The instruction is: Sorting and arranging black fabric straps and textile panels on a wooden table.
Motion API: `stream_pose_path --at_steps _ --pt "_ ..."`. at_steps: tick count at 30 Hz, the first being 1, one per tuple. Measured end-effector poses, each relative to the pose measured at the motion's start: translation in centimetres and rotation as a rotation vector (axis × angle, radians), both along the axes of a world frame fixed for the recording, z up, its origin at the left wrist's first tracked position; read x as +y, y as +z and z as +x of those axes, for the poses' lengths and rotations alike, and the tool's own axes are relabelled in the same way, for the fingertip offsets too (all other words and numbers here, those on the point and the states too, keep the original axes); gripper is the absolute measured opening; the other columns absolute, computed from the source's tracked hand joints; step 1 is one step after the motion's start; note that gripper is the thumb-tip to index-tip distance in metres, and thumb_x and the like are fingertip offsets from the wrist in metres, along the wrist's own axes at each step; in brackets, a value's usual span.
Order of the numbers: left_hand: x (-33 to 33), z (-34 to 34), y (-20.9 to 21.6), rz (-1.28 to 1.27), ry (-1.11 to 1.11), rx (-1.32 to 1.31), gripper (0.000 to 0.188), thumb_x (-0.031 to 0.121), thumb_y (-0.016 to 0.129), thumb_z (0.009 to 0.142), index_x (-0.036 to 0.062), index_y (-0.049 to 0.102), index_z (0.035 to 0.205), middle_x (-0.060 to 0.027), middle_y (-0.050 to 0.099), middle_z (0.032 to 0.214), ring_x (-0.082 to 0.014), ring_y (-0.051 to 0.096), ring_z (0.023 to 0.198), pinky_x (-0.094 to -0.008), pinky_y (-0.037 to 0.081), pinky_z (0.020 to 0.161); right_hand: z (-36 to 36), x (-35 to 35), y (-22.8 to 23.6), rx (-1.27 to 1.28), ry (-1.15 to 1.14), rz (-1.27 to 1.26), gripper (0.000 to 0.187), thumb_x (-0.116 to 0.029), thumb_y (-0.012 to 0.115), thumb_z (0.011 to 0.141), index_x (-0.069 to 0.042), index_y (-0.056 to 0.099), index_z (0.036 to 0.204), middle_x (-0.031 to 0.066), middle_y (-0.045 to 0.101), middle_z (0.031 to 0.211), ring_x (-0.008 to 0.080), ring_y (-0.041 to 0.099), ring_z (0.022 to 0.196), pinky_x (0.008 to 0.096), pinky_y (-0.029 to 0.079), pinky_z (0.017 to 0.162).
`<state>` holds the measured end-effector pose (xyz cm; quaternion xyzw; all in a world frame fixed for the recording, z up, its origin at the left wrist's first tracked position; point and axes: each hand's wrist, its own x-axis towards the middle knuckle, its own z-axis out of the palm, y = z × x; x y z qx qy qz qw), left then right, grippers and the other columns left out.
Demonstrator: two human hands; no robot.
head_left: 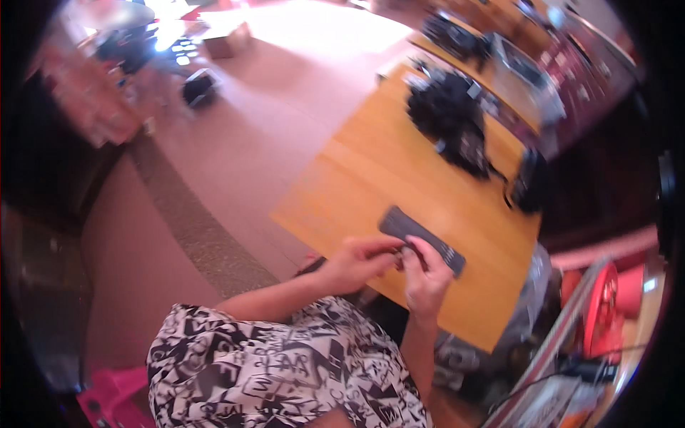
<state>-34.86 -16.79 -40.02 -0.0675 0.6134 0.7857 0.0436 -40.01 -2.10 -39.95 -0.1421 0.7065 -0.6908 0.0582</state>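
My left hand (357, 265) and my right hand (425, 279) meet in front of me, over the near edge of a wooden table (342, 178). Thumbs and fingers of both pinch together around something small and dark, too hidden and blurred to name. Just beyond the right hand, a dark grey flat slab with small light marks near one end, like a remote control (417, 232), lies on the tabletop. The right fingers overlap it in the picture; whether they touch it I cannot tell.
A black heap of bags or cables (449, 118) covers the table's far right part, beside another black item (529, 180). Clear plastic bags (535, 285) hang by the right edge. A red round object (603, 307) stands at far right. A pink item (118, 396) is at lower left.
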Motion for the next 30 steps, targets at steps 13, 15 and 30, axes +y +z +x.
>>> stream_pose_path --at_steps 13,15,30 --pt "0.9 -0.3 -2.1 0.071 0.007 0.073 0.036 0.003 0.067 0.086 -0.0078 0.056 0.119 -0.0113 0.066 0.103 -0.0147 0.065 0.094 -0.0269 0.053 0.083 0.5 1.5 -1.7 0.114 0.010 0.078 0.025 0.004 0.052 0.088 0.005 0.062 0.111 0.0048 0.064 0.091 0.0092 0.060 0.079 0.0233 0.051 0.070" --pt "0.9 -0.2 -2.2 0.053 0.014 0.074 0.036 0.003 0.066 0.086 -0.0080 0.056 0.119 -0.0115 0.066 0.104 -0.0150 0.065 0.093 -0.0263 0.053 0.082 0.5 1.4 -1.3 0.127 0.038 0.073 0.027 0.005 0.051 0.087 0.005 0.062 0.111 0.0047 0.064 0.092 0.0094 0.060 0.080 0.0228 0.050 0.072" --pt "1.6 0.0 -1.9 -0.680 0.122 0.632 0.029 -0.004 0.065 0.079 -0.0063 0.063 0.107 -0.0141 0.059 0.075 -0.0240 0.059 0.060 -0.0314 0.046 0.050 0.4 2.5 -1.8 -0.117 0.118 -0.070 0.022 0.002 0.056 0.086 0.006 0.064 0.107 0.0094 0.067 0.096 0.0125 0.064 0.083 0.0246 0.053 0.073"
